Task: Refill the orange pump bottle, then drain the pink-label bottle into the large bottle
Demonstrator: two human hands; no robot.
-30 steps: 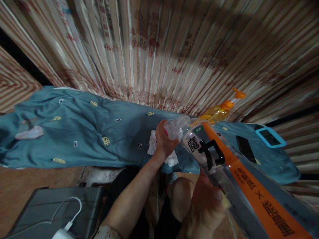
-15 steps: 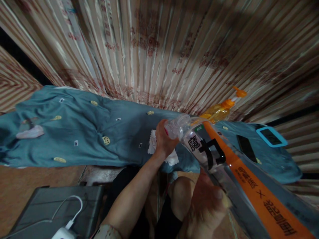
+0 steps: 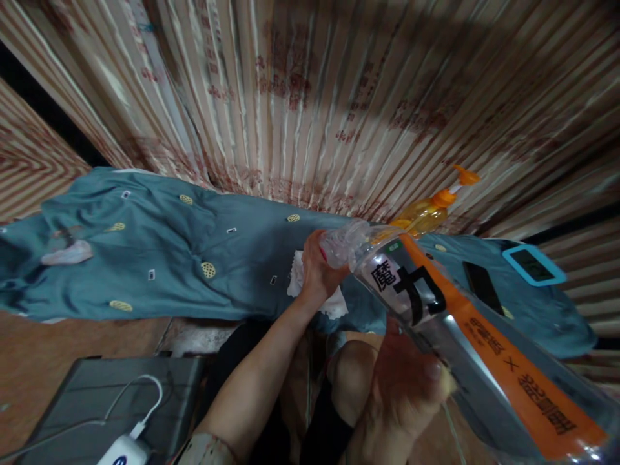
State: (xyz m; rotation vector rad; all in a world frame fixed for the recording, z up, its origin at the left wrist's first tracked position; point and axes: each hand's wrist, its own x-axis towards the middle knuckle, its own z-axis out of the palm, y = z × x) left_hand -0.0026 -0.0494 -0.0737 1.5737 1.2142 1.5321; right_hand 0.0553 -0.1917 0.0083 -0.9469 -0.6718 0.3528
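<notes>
My right hand (image 3: pixel 407 381) is wrapped round a large clear bottle (image 3: pixel 504 361) with an orange label and black characters. The bottle is tilted, its neck pointing up and left. My left hand (image 3: pixel 322 274) grips a small clear plastic container (image 3: pixel 336 245) with a bit of pink on it. Its mouth meets the mouth of the large bottle; whether liquid passes between them I cannot make out. Under my left hand lies a white tissue (image 3: pixel 334 305). Behind the large bottle leans a yellow pump bottle (image 3: pixel 423 214) with an orange pump head.
A teal patterned cloth (image 3: pixel 252 258) covers the long surface. On its right lie a black phone (image 3: pixel 483 287) and a blue-framed device (image 3: pixel 535 265); on its left, a small clear bag (image 3: pixel 68 252). A grey box (image 3: pixel 179 387) with a white charger (image 3: pixel 124 450) stands below. Striped curtain (image 3: pixel 310 97) hangs behind.
The large bottle has swung slightly, so that its base now shows at the lower right. Both hands keep their holds in nearly the same place. The view has shifted a little.
</notes>
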